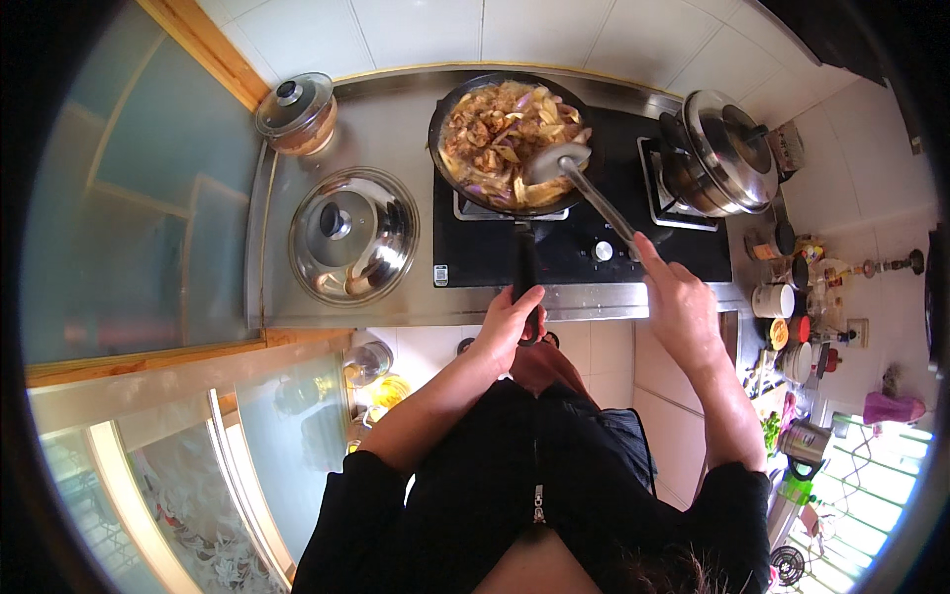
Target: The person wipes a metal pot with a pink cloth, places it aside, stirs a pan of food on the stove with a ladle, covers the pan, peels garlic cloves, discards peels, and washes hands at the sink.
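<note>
My left hand (512, 327) grips the black handle (525, 256) of a dark frying pan (435, 148) on the left burner. In the pan lies a brown, saucy mix of meat chunks and sliced vegetables (493, 134), some with purple skin. My right hand (679, 304) is closed around the long handle of a metal spatula (597, 197), index finger stretched along it. The spatula's broad blade rests on the food at the pan's lower right, covering part of it.
A glass-and-steel lid (352, 256) lies on the steel counter left of the black gas hob (482, 260). Behind it stands a lidded glass pot (298, 115). A lidded steel pot (724, 160) sits on the right burner. Several jars (773, 301) line the right side.
</note>
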Available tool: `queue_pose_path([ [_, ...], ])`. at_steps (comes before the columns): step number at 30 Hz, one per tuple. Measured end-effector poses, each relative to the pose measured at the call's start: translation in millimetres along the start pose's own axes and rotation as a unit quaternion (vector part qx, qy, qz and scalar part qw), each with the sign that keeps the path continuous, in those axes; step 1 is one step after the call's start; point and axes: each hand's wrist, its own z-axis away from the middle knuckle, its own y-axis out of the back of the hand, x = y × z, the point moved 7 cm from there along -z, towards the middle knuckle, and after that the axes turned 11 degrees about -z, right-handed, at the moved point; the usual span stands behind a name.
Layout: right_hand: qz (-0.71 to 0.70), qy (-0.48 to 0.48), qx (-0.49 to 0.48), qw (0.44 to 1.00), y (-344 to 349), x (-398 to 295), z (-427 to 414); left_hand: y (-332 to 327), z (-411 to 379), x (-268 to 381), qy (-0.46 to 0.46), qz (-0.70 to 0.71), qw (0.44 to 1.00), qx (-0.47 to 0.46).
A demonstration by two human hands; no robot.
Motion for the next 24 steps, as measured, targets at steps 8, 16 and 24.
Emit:
queue_pose_path([
  [8,0.042,0.114,0.062,0.991,-17,-41,-63,-4,-2,-2,-0.007,0.047,0.999,-0.014],
  [16,0.265,0.269,0.020,0.926,-78,-19,-96,-6,5,2,-0.001,0.060,0.998,0.022],
  [24,0.209,0.250,0.003,0.945,-14,17,-85,-8,14,9,-0.002,0.055,0.998,0.042],
])
